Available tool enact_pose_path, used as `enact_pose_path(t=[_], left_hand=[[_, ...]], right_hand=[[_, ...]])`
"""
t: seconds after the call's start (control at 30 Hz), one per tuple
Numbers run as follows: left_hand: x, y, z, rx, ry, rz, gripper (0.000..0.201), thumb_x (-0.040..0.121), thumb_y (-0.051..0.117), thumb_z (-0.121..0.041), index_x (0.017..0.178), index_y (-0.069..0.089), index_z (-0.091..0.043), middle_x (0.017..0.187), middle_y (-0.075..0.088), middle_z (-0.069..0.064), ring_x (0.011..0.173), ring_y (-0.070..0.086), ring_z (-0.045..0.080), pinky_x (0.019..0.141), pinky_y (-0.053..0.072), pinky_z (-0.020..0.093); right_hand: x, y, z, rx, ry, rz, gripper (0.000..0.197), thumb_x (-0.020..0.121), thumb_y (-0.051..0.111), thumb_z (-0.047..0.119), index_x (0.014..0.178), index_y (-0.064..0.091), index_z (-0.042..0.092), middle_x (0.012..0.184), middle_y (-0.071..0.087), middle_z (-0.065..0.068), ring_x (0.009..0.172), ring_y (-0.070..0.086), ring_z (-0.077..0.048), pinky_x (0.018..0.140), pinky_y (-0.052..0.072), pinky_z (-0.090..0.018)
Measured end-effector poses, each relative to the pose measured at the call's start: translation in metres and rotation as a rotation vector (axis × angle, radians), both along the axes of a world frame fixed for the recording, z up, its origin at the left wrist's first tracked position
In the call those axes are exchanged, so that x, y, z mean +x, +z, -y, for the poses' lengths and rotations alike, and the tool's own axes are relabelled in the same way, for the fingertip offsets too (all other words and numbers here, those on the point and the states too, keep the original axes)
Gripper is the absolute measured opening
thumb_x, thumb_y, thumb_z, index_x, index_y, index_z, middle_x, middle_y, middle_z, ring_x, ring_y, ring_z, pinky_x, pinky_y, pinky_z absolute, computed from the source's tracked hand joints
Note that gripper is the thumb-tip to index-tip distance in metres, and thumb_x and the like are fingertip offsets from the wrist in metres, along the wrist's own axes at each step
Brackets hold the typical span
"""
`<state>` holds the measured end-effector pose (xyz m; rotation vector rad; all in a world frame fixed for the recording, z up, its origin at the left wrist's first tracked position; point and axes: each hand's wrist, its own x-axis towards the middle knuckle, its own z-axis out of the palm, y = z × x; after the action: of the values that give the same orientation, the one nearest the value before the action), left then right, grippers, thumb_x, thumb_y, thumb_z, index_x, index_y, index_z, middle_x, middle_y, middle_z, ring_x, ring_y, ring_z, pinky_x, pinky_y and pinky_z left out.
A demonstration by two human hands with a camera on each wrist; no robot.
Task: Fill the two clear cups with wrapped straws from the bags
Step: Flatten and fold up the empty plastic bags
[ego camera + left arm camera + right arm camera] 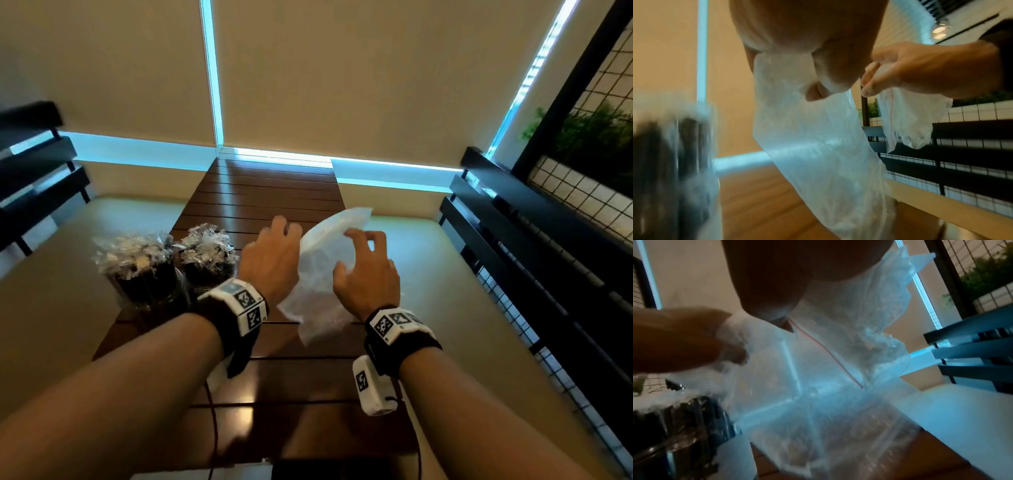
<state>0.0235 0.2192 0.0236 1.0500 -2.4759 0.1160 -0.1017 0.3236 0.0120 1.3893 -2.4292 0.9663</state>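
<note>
Two clear cups on the left part of the slatted wooden table (260, 192), side by side and nearly touching: the left cup (147, 284) and the right cup (209, 270), both packed with dark wrapped straws (137, 253), crinkled clear wrapper ends bristling above the rims. Just right of the cups, over the middle of the table, a clear plastic bag (318, 274) held up between both hands, lower end hanging near the tabletop, upper end angled away to the far right. Thin red seal line across it in the right wrist view. Looks empty, though blur leaves that unsure.

Left hand (270, 260) at the bag's left edge, beside the right cup; in the left wrist view, thumb and fingers pinching the film. Right hand (366, 274) on the bag's right side, fingers (356, 236) curled over the upper edge; in the left wrist view, fingertips pinching a fold of plastic by the red line.

Cream bench cushions (445, 274) on either side of the table. Beige roller blinds (342, 75) behind, bright blue light in the gaps. Black slatted backrest and wire grid (582, 192) to the right, a green plant (596, 126) behind it. White tracker bands on both wrists.
</note>
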Motion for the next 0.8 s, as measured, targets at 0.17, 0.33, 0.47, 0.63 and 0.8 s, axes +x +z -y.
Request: enact_pose_path(t=[0.17,0.33,0.47,0.63,0.8], left_hand=[[0.011,0.021,0.005,-0.223,-0.128,0.075,0.042,0.077,0.076,-0.015,0.110,0.051,-0.011,0.101,0.050,0.011,0.076,0.054,0.026,0.054,0.052,0.040],[0.025,-0.042,-0.016,-0.048,-0.173,0.356,0.033,0.094,0.050,-0.009,0.126,0.048,-0.015,0.118,0.050,0.011,0.102,0.058,0.031,0.065,0.041,0.038],[0.035,-0.092,-0.030,0.210,-0.263,0.458,0.022,0.096,0.046,-0.012,0.117,0.051,-0.017,0.114,0.054,0.007,0.102,0.062,0.032,0.068,0.042,0.038],[0.056,-0.142,-0.034,0.504,-0.336,0.497,0.019,0.093,0.056,-0.024,0.108,0.066,-0.019,0.107,0.070,0.008,0.103,0.065,0.029,0.083,0.050,0.034],[0.069,-0.161,-0.019,0.783,-0.276,0.310,0.031,0.100,0.051,-0.043,0.113,0.065,-0.018,0.115,0.066,0.008,0.098,0.059,0.020,0.083,0.043,0.028]], right_hand=[[-0.003,0.025,-0.004,-0.296,0.055,-0.198,0.059,0.072,0.068,0.023,0.123,0.040,0.031,0.139,0.034,-0.005,0.079,0.060,-0.034,0.072,0.053,-0.041],[0.005,-0.013,-0.011,0.253,0.160,-0.465,0.077,0.069,0.072,0.024,0.139,0.044,0.034,0.153,0.030,-0.007,0.086,0.063,-0.033,0.080,0.049,-0.042],[0.015,-0.066,-0.027,0.773,0.227,-0.289,0.053,0.083,0.065,0.033,0.134,0.049,0.033,0.144,0.043,-0.002,0.113,0.057,-0.034,0.094,0.040,-0.045],[0.019,-0.118,-0.047,0.947,0.245,-0.165,0.025,0.083,0.058,0.026,0.107,0.067,0.027,0.119,0.059,-0.002,0.108,0.058,-0.034,0.089,0.038,-0.046],[0.003,-0.121,-0.034,1.054,0.251,0.159,0.023,0.085,0.048,0.041,0.098,0.064,0.030,0.108,0.064,-0.006,0.091,0.063,-0.031,0.078,0.048,-0.037]])
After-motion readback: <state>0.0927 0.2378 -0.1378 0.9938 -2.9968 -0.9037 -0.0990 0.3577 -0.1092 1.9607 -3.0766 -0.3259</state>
